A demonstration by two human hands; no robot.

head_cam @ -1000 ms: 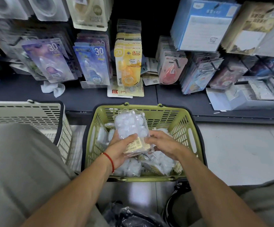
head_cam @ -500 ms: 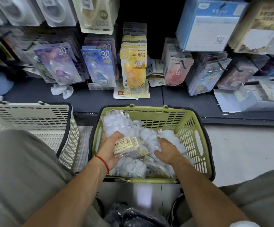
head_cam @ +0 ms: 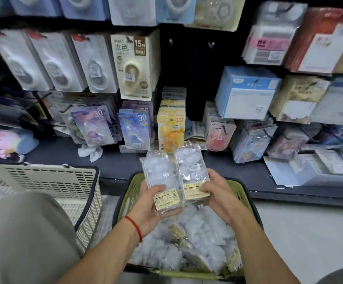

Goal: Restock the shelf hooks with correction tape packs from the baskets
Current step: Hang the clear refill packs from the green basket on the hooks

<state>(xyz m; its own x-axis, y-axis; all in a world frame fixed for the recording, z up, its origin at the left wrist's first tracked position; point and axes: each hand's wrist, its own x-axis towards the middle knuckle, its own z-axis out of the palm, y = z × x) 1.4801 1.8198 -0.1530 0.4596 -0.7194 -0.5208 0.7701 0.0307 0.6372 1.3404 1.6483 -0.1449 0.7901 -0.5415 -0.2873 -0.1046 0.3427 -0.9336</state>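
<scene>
**shelfrat:** ok so half a second ago only the left hand [head_cam: 156, 203] had a clear pack [head_cam: 162, 181] and the right hand [head_cam: 217, 193] was still digging flat in the green basket [head_cam: 246, 193]. Now both are up, each holding its own pack side by side, nearly touching, above the basket's far rim. The right one's pack [head_cam: 191, 171] has its yellow label pinched under the thumb.

**tapegoblin:** and the view tipped up toward the shelf, right?

**shelfrat:** yep, lots more of the wall showing. There's a dark gap in the middle with two bare hooks [head_cam: 211, 44], just right of the beige 15M pack [head_cam: 134, 64]. My guess is that's where these go.

**tapegoblin:** so picking's done for this round, hanging comes next?

**shelfrat:** looks like it. Nothing's on a hook yet, and the basket's still heaped with packs. The white basket [head_cam: 49, 181] on the left sits untouched.
</scene>
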